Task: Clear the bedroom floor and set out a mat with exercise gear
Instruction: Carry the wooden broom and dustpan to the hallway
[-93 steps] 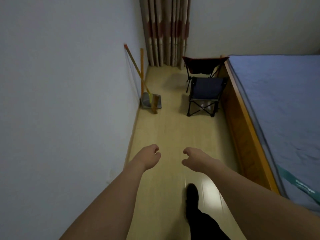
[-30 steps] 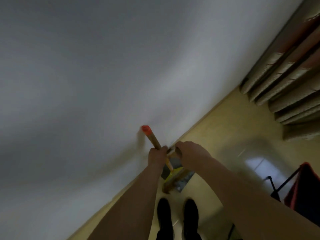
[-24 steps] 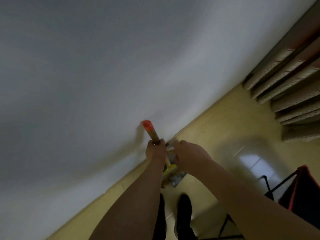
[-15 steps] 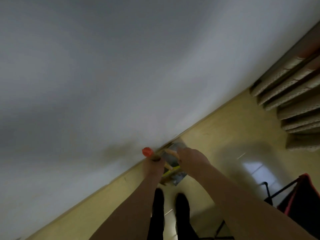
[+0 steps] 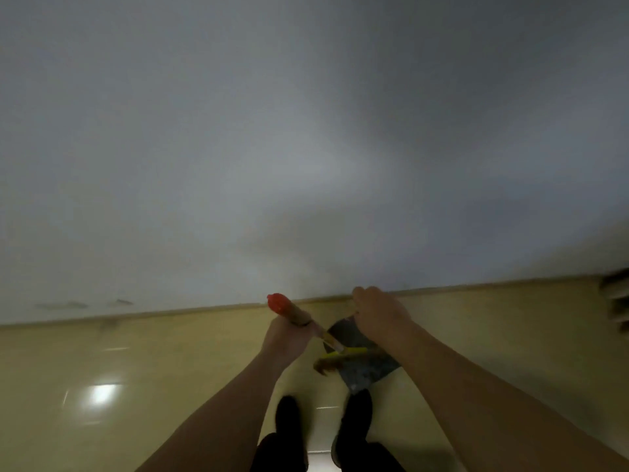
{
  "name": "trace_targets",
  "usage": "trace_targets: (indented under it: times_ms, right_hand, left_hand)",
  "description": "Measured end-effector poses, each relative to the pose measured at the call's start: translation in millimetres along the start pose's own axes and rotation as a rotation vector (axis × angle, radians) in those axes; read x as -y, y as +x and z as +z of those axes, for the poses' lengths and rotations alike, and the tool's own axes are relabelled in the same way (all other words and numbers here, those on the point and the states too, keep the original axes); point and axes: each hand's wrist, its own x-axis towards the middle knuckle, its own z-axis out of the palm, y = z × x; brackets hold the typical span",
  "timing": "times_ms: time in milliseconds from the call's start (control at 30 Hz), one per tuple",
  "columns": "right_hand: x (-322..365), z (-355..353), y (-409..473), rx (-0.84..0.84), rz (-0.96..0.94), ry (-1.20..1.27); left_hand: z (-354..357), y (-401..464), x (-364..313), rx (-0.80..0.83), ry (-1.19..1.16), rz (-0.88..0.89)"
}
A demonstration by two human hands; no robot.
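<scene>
The left hand (image 5: 289,335) is curled around the wooden broom handle (image 5: 295,314) just below its red tip (image 5: 277,302), and the handle slants down to the yellow broom head (image 5: 340,356) near the floor (image 5: 153,352). The right hand (image 5: 379,315) grips what seems to be the dustpan's handle, mostly hidden under the fingers. The grey dustpan (image 5: 366,367) sits just right of the broom head, in front of the person's dark shoes (image 5: 289,415) and near the wall (image 5: 306,131).

Broom (image 5: 299,316) and dustpan (image 5: 366,366) swung away from wall.
</scene>
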Motion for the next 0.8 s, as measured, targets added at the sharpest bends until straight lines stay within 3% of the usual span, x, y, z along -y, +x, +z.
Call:
trace_targets:
  times_ms: [233, 600, 800]
  right_hand:
    - [116, 34, -1, 0.062, -0.218, -0.092]
    - [402, 101, -5, 0.175, -0.401, -0.211]
    - [564, 137, -8, 0.111, -0.598, -0.230]
  left_hand:
    - [-75, -46, 85, -0.078, -0.037, -0.021]
    - [-279, -153, 262, -0.282, -0.144, 0.000]
    - [-399, -204, 335, -0.493, -0.244, -0.071]
